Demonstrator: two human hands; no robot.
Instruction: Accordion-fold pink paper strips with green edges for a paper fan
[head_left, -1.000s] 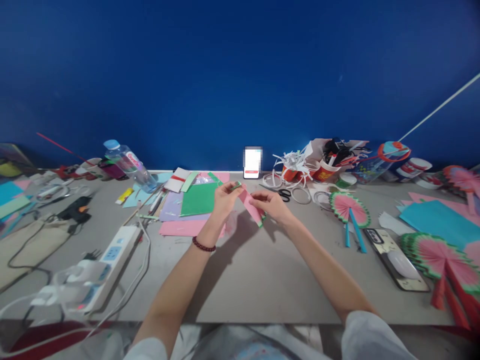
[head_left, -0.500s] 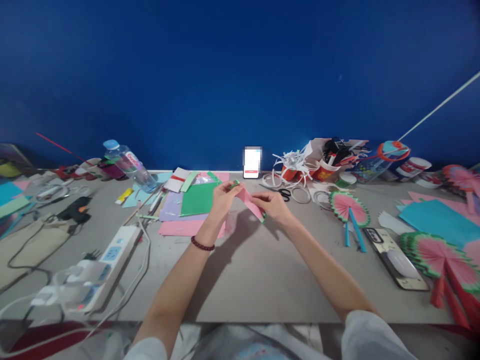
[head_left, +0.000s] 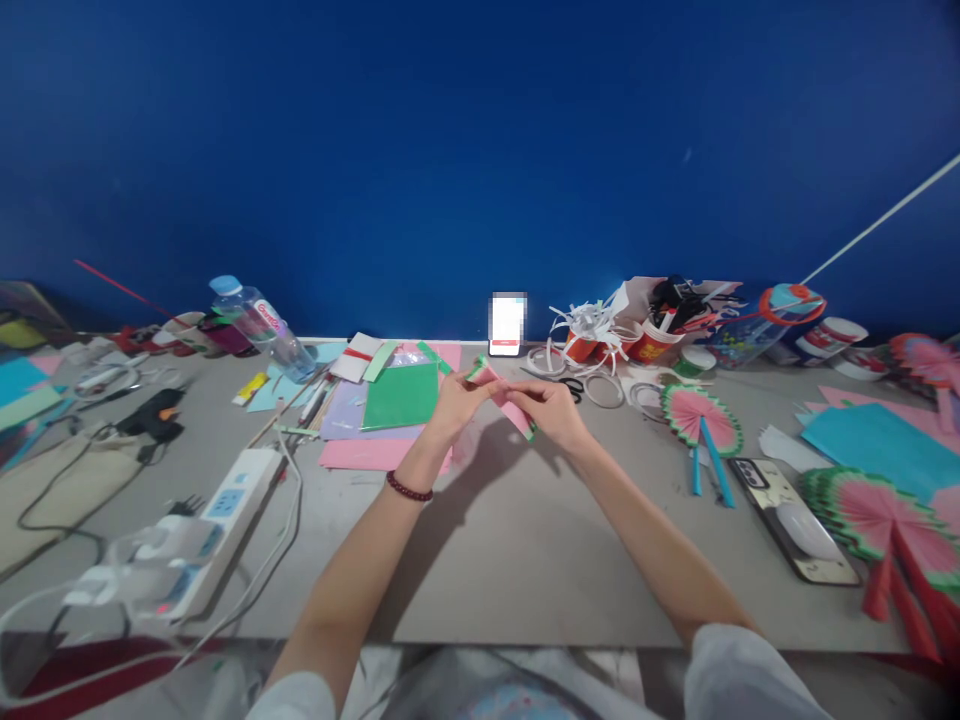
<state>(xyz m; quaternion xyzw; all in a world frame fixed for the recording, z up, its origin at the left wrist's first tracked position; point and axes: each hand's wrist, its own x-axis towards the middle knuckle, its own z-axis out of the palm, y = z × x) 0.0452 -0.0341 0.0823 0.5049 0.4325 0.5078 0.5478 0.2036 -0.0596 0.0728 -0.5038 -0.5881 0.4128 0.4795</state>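
Note:
A narrow folded pink paper [head_left: 516, 416] with green ends is held above the grey table, slanting down to the right. My left hand [head_left: 459, 405] pinches its upper part, and a green-edged end shows above the fingers. Near the middle of the strip, the fingertips of my right hand [head_left: 551, 408] grip it. Both hands are close together, their fingertips almost touching. The lower green end sticks out below my right fingers.
Green sheet [head_left: 401, 396] and pink sheets lie left; a bottle [head_left: 262, 322] and power strip [head_left: 225, 520] are farther left. A lit phone [head_left: 507, 325] stands behind. Paper fans [head_left: 703, 418], another phone [head_left: 795, 525] and cups [head_left: 654, 343] are right.
My left hand has moved slightly right and down along the pink paper, toward my right hand. More of the paper's upper green end now shows.

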